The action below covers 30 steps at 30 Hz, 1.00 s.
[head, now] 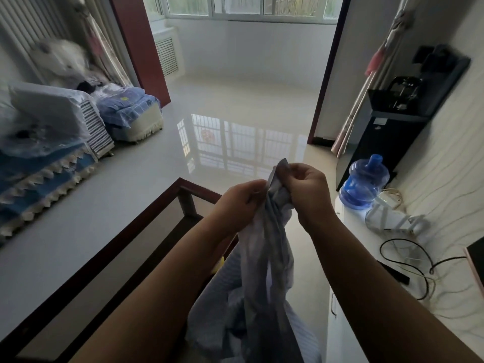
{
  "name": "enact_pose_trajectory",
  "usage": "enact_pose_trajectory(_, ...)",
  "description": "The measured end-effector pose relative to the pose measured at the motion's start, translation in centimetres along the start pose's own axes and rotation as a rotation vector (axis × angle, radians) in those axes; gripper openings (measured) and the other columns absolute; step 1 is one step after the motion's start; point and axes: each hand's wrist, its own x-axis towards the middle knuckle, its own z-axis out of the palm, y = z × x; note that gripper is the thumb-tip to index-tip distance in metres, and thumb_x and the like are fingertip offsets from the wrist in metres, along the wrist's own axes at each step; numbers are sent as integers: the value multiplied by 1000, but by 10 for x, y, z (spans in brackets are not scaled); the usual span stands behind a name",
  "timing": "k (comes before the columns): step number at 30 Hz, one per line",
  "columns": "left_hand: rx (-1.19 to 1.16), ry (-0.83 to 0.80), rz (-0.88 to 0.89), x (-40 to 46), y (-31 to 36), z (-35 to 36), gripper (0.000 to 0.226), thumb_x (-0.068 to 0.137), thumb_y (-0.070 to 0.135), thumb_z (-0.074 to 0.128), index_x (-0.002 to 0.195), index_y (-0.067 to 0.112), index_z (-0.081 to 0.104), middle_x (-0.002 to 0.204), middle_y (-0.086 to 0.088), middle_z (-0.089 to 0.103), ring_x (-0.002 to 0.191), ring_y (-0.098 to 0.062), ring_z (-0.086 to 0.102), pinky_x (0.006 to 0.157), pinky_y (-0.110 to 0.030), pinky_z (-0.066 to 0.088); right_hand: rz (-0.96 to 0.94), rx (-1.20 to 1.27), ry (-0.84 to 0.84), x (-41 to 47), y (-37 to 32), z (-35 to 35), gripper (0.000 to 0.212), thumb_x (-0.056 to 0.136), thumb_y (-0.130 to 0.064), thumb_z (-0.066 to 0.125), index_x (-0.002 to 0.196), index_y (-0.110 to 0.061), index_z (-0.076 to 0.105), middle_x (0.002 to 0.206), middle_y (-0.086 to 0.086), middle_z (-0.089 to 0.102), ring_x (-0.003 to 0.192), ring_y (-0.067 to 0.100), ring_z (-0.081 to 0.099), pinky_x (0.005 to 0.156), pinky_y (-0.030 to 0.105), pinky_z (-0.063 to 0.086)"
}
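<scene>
A pale blue-grey striped garment (264,260) hangs bunched in front of me, its lower part piled at the bottom of the view. My left hand (239,199) pinches its upper edge from the left. My right hand (305,188) grips the top of the cloth from the right, with a corner sticking up above the fingers. Both hands are held close together at chest height, above the far corner of the table.
A dark wood-framed glass table (117,244) lies below left. A sofa with blue covers (44,166) lines the left wall. At right stand a white cabinet (366,258) with cables, a blue water jug (362,182) and a black water dispenser (392,121). Glossy tiled floor stretches ahead.
</scene>
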Motion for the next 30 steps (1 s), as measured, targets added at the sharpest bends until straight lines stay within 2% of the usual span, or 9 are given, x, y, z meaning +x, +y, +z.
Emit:
enact_pose_trajectory(4, -74, 166, -3, -15, -9, 1, 50, 94, 18, 54, 139, 24, 33, 102, 0, 60, 82, -17, 67, 70, -29, 58, -30, 7, 129, 8, -3, 16, 12, 87, -36, 64, 78, -27, 64, 73, -13, 68, 70, 7, 68, 61, 14, 54)
enact_pose_trajectory(8, 248, 502, 199, -51, -25, 23, 55, 83, 18, 69, 126, 26, 35, 116, -8, 50, 75, -15, 64, 50, -19, 53, -46, -22, 214, 22, -12, 32, 13, 91, -28, 59, 81, -22, 63, 74, -11, 64, 70, 3, 63, 58, 9, 51)
enact_pose_trajectory(11, 454, 413, 147, -83, -41, 49, 38, 83, 21, 61, 118, 24, 48, 119, -10, 49, 83, -17, 65, 57, -15, 52, -23, -36, 253, 29, -17, 41, 16, 94, -26, 55, 89, -13, 64, 77, -5, 63, 74, 11, 63, 65, 18, 53)
enact_pose_trajectory(14, 332, 303, -24, -113, -42, 74, 24, 94, 42, 41, 112, 29, 47, 111, 3, 50, 71, -1, 57, 56, -12, 51, -1, -28, 321, 34, -23, 44, 21, 96, -26, 52, 95, -8, 63, 83, 1, 64, 82, 17, 64, 75, 25, 54)
enact_pose_trajectory(19, 292, 237, -315, -122, -28, 106, 58, 72, 86, 29, 103, 39, 42, 101, 18, 23, 72, 1, 43, 57, -12, 33, 2, -21, 365, 43, -23, 47, 21, 98, -27, 47, 95, -9, 57, 85, 0, 61, 83, 15, 61, 78, 26, 51)
enact_pose_trajectory(21, 332, 181, -439, -117, -26, 113, 45, 77, 71, 46, 105, 36, 43, 102, 15, 20, 78, -3, 42, 62, -19, 40, 7, -39, 377, 47, -20, 47, 24, 98, -24, 44, 100, -4, 58, 83, -1, 58, 80, 14, 58, 75, 24, 47)
enact_pose_trajectory(24, 341, 136, -577, -113, -41, 114, 16, 89, 37, 52, 95, 23, 56, 97, 7, 42, 75, -10, 51, 64, -27, 48, 36, -44, 420, 57, -12, 34, 18, 98, -17, 43, 102, -6, 57, 87, 0, 57, 84, 15, 56, 76, 21, 47)
enact_pose_trajectory(26, 234, 96, -640, -114, -59, 106, 15, 91, 29, 53, 90, 17, 61, 91, 1, 58, 77, -16, 59, 66, -31, 50, 37, -40, 441, 64, -7, 18, 10, 97, -15, 44, 96, -12, 54, 88, 1, 57, 84, 15, 55, 69, 11, 44)
enact_pose_trajectory(30, -102, 203, -731, -100, -77, 62, 8, 87, 24, 63, 81, 24, 68, 75, 8, 68, 75, -11, 65, 63, -23, 49, -2, -78, 447, 70, 1, -19, 9, 94, -12, 49, 94, -15, 58, 87, -1, 59, 83, 12, 55, 71, 14, 44)
